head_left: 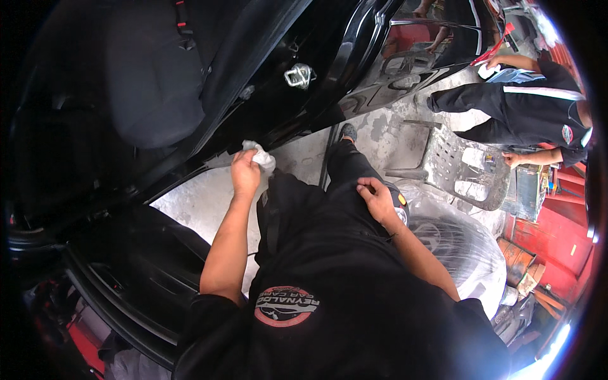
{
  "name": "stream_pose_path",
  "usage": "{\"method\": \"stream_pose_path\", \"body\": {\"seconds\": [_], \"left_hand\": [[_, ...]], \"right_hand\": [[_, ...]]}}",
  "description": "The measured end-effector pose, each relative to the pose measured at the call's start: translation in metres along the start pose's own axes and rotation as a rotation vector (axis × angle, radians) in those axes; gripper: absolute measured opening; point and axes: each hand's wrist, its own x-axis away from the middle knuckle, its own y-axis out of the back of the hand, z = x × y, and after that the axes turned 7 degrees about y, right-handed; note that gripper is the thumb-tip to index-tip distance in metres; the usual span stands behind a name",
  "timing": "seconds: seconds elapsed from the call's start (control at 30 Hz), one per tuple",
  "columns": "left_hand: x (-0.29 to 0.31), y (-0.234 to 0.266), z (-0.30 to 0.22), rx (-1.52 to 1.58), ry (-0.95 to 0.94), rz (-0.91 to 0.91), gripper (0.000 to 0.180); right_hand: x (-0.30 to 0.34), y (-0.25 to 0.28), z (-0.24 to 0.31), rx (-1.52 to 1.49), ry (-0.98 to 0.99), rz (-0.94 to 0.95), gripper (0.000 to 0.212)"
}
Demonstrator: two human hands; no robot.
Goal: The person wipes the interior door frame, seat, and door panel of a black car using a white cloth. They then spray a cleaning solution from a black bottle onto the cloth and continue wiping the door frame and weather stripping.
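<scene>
My left hand (246,176) is closed around a crumpled white cloth (261,157), held beside the lower edge of the black car body (278,104). Over my thigh hangs my right hand (378,201), its fingers curled in and nothing visible in them. A shiny, silvery fitting (300,76) sits on the car's black panel, ahead of the cloth and apart from it. Through the open doorway, a dark car seat (152,88) shows at the upper left.
An open car door (145,259) lies to my left. At right stand a dusty plastic chair (437,155) and a plastic-wrapped bundle (459,244). Another person (538,107) in dark clothes is by the car, a hand near the chair. Red cabinets (557,240) line the right.
</scene>
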Motion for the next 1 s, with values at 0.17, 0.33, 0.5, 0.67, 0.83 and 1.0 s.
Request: {"method": "stream_pose_path", "body": {"seconds": [0.17, 0.33, 0.5, 0.67, 0.83, 1.0], "left_hand": [[0.041, 0.04, -0.051, 1.279, 0.638, 0.262, 0.024], [0.064, 0.052, -0.096, 1.607, 0.797, 0.433, 0.026], [0.068, 0.052, -0.12, 1.159, 0.62, 0.443, 0.023], [0.058, 0.032, -0.111, 1.116, 0.67, 0.25, 0.021], [0.01, -0.013, -0.106, 0.24, 0.077, -0.244, 0.025], [-0.009, -0.071, -0.107, 0.003, -0.34, -0.234, 0.024]], "right_hand": [[-0.013, -0.037, 0.077, -0.162, 0.07, 0.112, 0.036], [-0.022, -0.106, 0.107, -0.023, 0.3, 0.088, 0.035], [-0.016, -0.122, 0.106, -0.214, 0.19, 0.021, 0.027], [-0.02, -0.111, 0.089, -0.365, 0.086, 0.017, 0.037], [-0.001, -0.064, 0.011, -0.154, -0.095, -0.023, 0.045], [0.013, -0.012, -0.041, -0.152, -0.333, -0.083, 0.042]]}}
